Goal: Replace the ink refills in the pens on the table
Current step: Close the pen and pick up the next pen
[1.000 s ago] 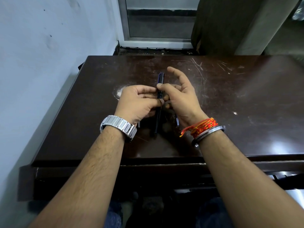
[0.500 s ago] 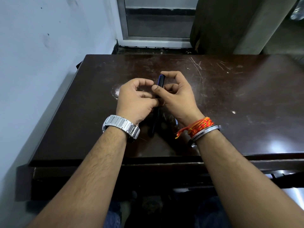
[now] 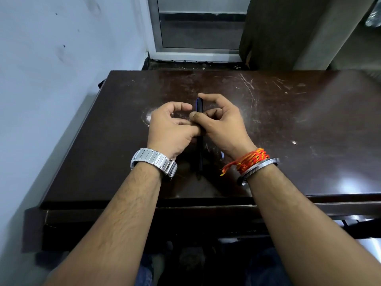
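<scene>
Centre frame: left hand (image 3: pixel 171 129) and right hand (image 3: pixel 220 122) both pinched one dark pen (image 3: pixel 199 129) above the surface (image 3: pixel 288 124). Steady opposing twists would likely suit.

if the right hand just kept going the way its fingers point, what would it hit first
The right hand points left, fingers curled round the slim dark blue pen. Going on, it would most likely meet the left hand first, which already seems to touch it at the pen; depth is hard to judge.
</scene>
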Available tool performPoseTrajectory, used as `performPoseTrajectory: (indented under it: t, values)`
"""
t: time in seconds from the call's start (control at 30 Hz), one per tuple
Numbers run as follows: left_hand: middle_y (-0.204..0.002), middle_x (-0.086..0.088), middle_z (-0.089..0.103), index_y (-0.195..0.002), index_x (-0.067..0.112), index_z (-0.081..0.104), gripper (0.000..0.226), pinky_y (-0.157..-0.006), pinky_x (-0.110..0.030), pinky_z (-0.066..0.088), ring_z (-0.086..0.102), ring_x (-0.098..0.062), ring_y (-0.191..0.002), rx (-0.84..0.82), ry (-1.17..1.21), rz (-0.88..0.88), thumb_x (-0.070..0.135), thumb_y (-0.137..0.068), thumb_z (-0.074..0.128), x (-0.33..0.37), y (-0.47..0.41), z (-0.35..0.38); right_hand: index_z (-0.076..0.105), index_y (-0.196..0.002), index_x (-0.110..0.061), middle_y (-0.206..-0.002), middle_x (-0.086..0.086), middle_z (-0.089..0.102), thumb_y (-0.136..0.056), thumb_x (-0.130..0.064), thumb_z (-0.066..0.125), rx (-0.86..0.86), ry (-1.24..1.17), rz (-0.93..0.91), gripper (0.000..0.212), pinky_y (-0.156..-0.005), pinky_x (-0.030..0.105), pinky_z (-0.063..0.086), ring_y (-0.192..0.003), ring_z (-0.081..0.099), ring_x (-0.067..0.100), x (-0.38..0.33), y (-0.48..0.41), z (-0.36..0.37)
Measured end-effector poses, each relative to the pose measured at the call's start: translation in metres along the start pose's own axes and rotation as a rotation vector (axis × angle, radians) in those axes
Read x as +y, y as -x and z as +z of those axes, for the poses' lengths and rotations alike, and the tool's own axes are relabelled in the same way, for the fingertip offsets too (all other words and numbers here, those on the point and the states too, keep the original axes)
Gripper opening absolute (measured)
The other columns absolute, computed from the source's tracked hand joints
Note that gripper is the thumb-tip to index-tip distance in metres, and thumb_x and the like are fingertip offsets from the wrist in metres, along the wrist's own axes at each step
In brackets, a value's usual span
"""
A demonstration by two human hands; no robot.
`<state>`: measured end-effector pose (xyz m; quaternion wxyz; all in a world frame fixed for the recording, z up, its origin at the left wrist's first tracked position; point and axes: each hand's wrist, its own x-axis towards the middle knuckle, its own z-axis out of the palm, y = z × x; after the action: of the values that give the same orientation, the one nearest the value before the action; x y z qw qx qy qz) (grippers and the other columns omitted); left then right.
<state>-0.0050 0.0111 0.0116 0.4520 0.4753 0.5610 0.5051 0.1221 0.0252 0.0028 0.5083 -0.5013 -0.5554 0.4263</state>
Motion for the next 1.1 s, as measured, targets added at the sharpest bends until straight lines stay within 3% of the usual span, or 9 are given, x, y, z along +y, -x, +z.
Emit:
performPoseTrajectory:
  t: [0.1, 0.17, 0.3, 0.43, 0.53, 0.67, 0.8, 0.93, 1.1]
  values:
    - [-0.068, -0.008, 0.075, -0.094, 0.012, 0.065, 0.043, -0.055, -0.032, 0.058, 0.074, -0.020, -0.063, 0.001, 0.049, -0.020, -0.010, -0.060, 0.082, 0.004, -0.002, -0.003, 0.061, -0.127, -0.032, -0.064, -0.003, 0.063, -0.086, -0.022, 0.074, -0.019, 0.017, -0.001, 0.044, -0.065, 0.025, 0.055, -0.059, 0.060, 0.004, -0.004, 0.000, -0.001]
    - [-0.068, -0.006, 0.076, -0.092, 0.011, 0.065, 0.042, -0.058, -0.033, 0.060, 0.074, -0.019, -0.066, 0.015, 0.093, -0.024, -0.007, -0.059, 0.086, 0.006, -0.004, -0.005, 0.058, -0.131, -0.022, -0.066, -0.002, 0.065, -0.090, -0.013, 0.068, -0.005, -0.063, 0.062, 0.043, -0.060, 0.023, 0.056, -0.055, 0.060, 0.005, -0.007, -0.001, -0.003]
    - [-0.071, -0.005, 0.077, -0.087, 0.013, 0.064, 0.041, -0.060, -0.034, 0.059, 0.075, -0.021, -0.069, 0.068, 0.124, -0.029, -0.001, -0.058, 0.089, 0.005, -0.008, -0.010, 0.064, -0.112, -0.010, -0.081, 0.010, 0.068, -0.086, 0.000, 0.064, -0.069, -0.064, 0.138, 0.028, -0.055, 0.022, 0.055, -0.057, 0.062, 0.008, -0.010, 0.001, -0.010]
    - [-0.071, -0.003, 0.076, -0.083, 0.013, 0.064, 0.039, -0.063, -0.038, 0.060, 0.076, -0.022, -0.070, 0.116, 0.127, -0.012, 0.002, -0.057, 0.090, 0.003, -0.010, -0.013, 0.070, -0.095, -0.013, -0.072, 0.006, 0.074, -0.070, -0.011, 0.083, -0.160, -0.003, 0.127, 0.028, -0.058, 0.025, 0.056, -0.061, 0.068, 0.012, -0.008, 0.005, -0.009]
    - [-0.072, -0.006, 0.077, -0.080, 0.014, 0.065, 0.036, -0.068, -0.040, 0.061, 0.076, -0.022, -0.072, 0.132, 0.112, 0.004, 0.008, -0.057, 0.091, 0.002, -0.010, -0.010, 0.073, -0.081, -0.018, -0.066, 0.002, 0.075, -0.072, -0.018, 0.088, -0.146, 0.036, 0.080, 0.017, -0.055, 0.022, 0.055, -0.056, 0.067, 0.007, -0.006, 0.007, -0.006]
    - [-0.068, -0.007, 0.075, -0.083, 0.010, 0.066, 0.030, -0.058, -0.029, 0.057, 0.073, -0.020, -0.064, 0.124, 0.129, -0.026, 0.022, -0.067, 0.089, 0.003, -0.008, -0.004, 0.072, -0.077, -0.019, -0.066, 0.001, 0.074, -0.073, -0.017, 0.086, 0.009, 0.130, 0.108, 0.015, -0.055, 0.023, 0.055, -0.053, 0.067, 0.006, -0.007, 0.001, -0.014]
    - [-0.064, -0.005, 0.074, -0.083, 0.012, 0.066, 0.022, -0.056, -0.027, 0.057, 0.073, -0.019, -0.060, 0.101, -0.019, -0.013, 0.015, -0.072, 0.085, 0.000, -0.008, -0.006, 0.071, -0.069, -0.023, -0.066, -0.001, 0.073, -0.070, -0.023, 0.083, 0.216, 0.431, 0.150, 0.011, -0.066, 0.033, 0.062, -0.064, 0.073, 0.016, -0.008, -0.003, -0.039]
    - [-0.063, -0.006, 0.074, -0.082, 0.010, 0.065, 0.020, -0.056, -0.028, 0.058, 0.072, -0.020, -0.059, 0.059, -0.094, -0.036, 0.008, -0.072, 0.083, -0.001, -0.008, -0.004, 0.077, -0.067, -0.017, -0.062, 0.001, 0.070, -0.070, -0.023, 0.078, 0.233, 0.606, 0.249, 0.007, -0.070, 0.031, 0.062, -0.070, 0.073, 0.018, -0.006, -0.003, -0.058]
    - [-0.063, -0.007, 0.072, -0.081, 0.010, 0.064, 0.022, -0.059, -0.031, 0.060, 0.071, -0.019, -0.058, 0.017, -0.154, -0.071, 0.007, -0.071, 0.084, -0.003, -0.006, -0.001, 0.078, -0.072, -0.012, -0.075, 0.010, 0.074, -0.069, -0.020, 0.078, 0.189, 0.672, 0.351, 0.008, -0.075, 0.035, 0.062, -0.078, 0.073, 0.024, -0.002, -0.004, -0.059]
